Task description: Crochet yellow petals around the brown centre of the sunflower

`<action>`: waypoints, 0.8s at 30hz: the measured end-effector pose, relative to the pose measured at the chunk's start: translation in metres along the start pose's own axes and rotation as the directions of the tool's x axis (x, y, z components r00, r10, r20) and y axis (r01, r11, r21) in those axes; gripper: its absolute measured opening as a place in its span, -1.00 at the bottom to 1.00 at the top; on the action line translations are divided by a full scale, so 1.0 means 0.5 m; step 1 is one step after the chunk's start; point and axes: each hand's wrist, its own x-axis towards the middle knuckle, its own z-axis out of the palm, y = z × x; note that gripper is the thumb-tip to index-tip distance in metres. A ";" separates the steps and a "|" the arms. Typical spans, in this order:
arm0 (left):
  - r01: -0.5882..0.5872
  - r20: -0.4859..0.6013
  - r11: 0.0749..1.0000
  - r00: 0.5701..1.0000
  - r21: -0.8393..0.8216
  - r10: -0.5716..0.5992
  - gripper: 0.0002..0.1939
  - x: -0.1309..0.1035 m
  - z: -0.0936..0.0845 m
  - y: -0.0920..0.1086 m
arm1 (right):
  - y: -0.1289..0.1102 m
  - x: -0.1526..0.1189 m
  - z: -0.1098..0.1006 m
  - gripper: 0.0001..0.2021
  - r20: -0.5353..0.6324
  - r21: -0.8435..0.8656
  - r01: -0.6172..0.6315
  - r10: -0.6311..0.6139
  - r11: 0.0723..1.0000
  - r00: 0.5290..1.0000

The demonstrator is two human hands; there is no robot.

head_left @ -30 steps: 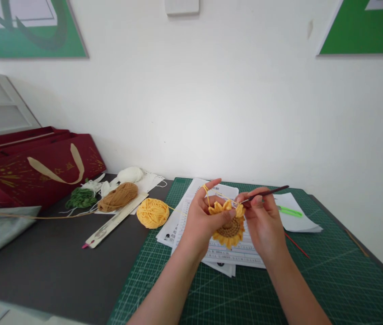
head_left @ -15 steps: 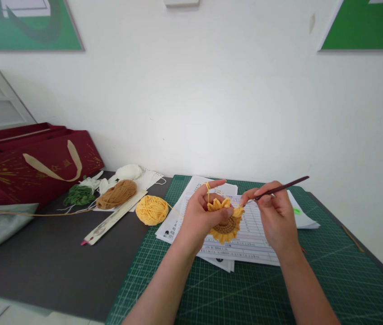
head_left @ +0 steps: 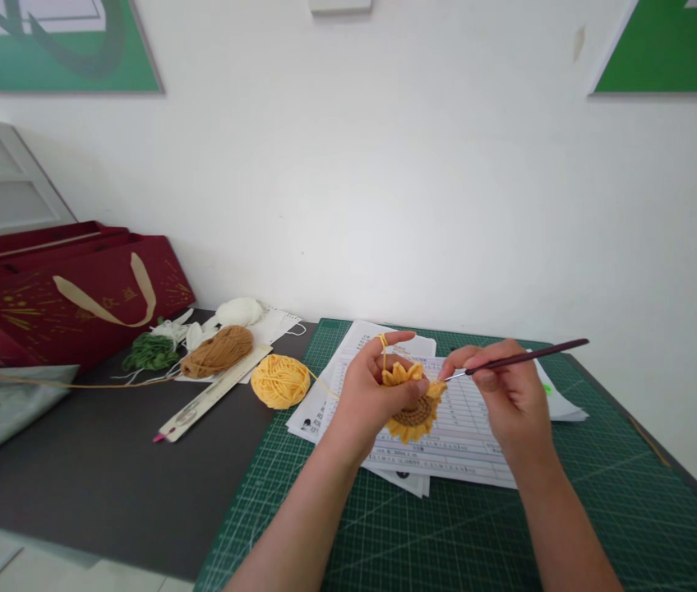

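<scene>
Pinched in my left hand (head_left: 370, 393) is a crocheted sunflower (head_left: 413, 418) with a brown centre and yellow petals. Yellow yarn loops around my raised left index finger. My right hand (head_left: 512, 390) grips a crochet hook (head_left: 530, 355) with a dark handle, its metal tip at the right-hand petals of the flower. The hook's very end is too small to make out. To the left lies the yellow yarn ball (head_left: 280, 382), its strand running towards my left hand. Both hands are above printed sheets (head_left: 465, 456).
A green cutting mat (head_left: 447, 534) lies under the papers. On the dark table's left are a brown yarn skein (head_left: 218, 352), green yarn (head_left: 151, 352), white yarn (head_left: 238, 312), a pale ruler-like strip (head_left: 213, 397) and a red gift bag (head_left: 77, 288). A white wall rises behind.
The crochet hook has shifted right and its handle end sits lower, with my right hand moving along. The sunflower stays in my left hand. The whole view has shifted slightly.
</scene>
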 end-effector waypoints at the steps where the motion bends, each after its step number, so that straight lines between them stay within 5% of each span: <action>1: 0.002 0.003 1.000 1.000 -0.001 -0.002 -0.35 0.000 0.000 0.000 | 0.000 0.000 0.000 -0.92 0.000 -0.002 0.003 -0.003 1.000 1.000; 12: 0.001 0.004 1.000 1.000 -0.031 -0.001 -0.36 0.009 -0.005 -0.015 | -0.001 0.002 0.004 -0.92 0.004 -0.075 0.041 -0.041 0.996 0.999; 24: -0.001 -0.057 0.993 0.998 -0.116 -0.006 -0.33 0.003 0.006 -0.006 | 0.010 -0.009 0.010 -0.82 0.143 -0.379 0.283 -0.247 0.881 0.958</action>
